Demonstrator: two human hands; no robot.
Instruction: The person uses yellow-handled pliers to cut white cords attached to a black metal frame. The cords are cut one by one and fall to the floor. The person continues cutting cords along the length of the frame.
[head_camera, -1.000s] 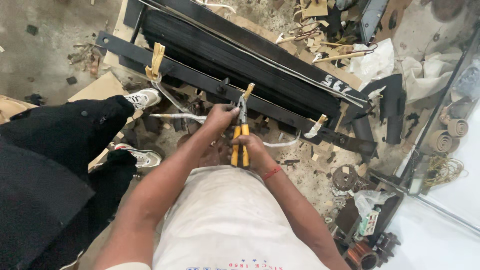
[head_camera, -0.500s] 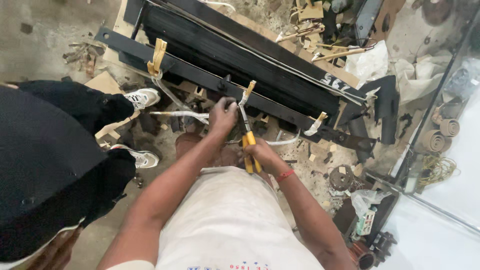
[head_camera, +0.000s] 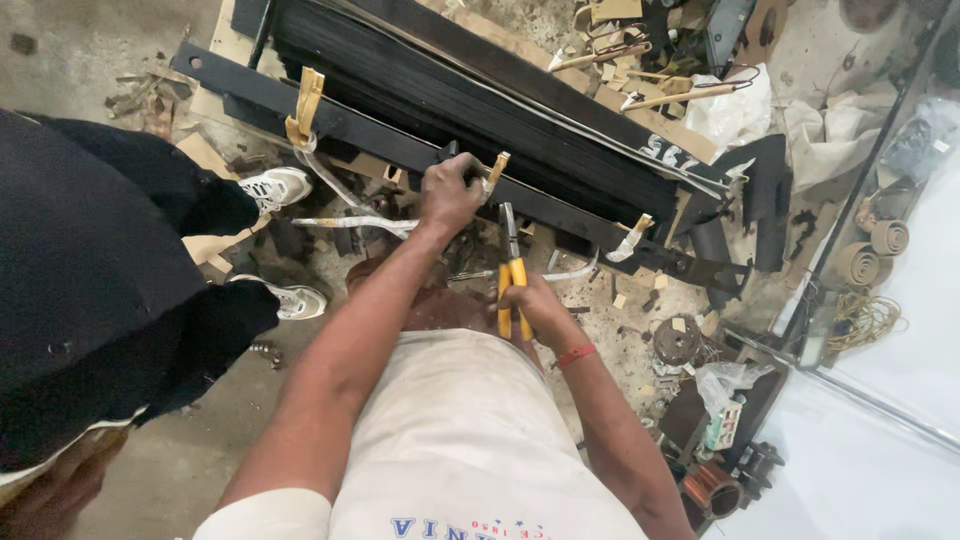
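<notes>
My left hand (head_camera: 449, 193) grips the edge of a long black metal frame bar (head_camera: 380, 140) that lies slanted across the floor, right beside a tan cloth tie (head_camera: 494, 171). My right hand (head_camera: 535, 308) is closed on yellow-handled pliers (head_camera: 513, 280), whose jaws point up toward the bar just below that tie. A stack of dark laminated plates (head_camera: 480, 95) sits behind the bar. More tan ties (head_camera: 303, 105) wrap the bar at the left and at the right (head_camera: 634, 237). A white strip (head_camera: 355, 222) trails below the bar.
Another person in black clothes (head_camera: 90, 290) and white sneakers (head_camera: 277, 185) stands close at my left. Scrap wood, paper rolls (head_camera: 858, 262), a copper coil (head_camera: 711, 489), yellow wire (head_camera: 862, 318) and metal bits litter the floor at right. A glass panel edge (head_camera: 880, 400) runs along the lower right.
My left hand has moved up from the pliers onto the black bar. The right hand holds the pliers alone, slightly lower. The person in black shifted closer at my left.
</notes>
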